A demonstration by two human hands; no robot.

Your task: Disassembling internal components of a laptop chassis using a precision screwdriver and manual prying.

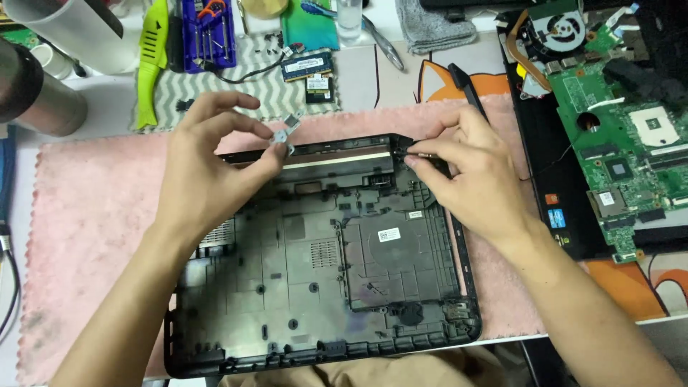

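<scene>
A black plastic laptop bottom shell [315,272] lies open side up on a pink mat [86,215]. My left hand [208,165] is over the shell's far left corner and pinches a small silver metal bracket [283,132] between thumb and fingers. My right hand [466,172] rests at the shell's far right corner, fingertips closed on a thin dark tool [466,89] whose shaft runs up past the fingers; the tip at the corner is hidden by my fingers.
A green motherboard [616,136] with a fan [562,29] lies on a black laptop part at the right. At the back are two memory modules [308,68], a blue bit case [208,32], a yellow-green tool [152,57], tweezers [387,46], a grey cloth [433,25] and steel cups [36,93].
</scene>
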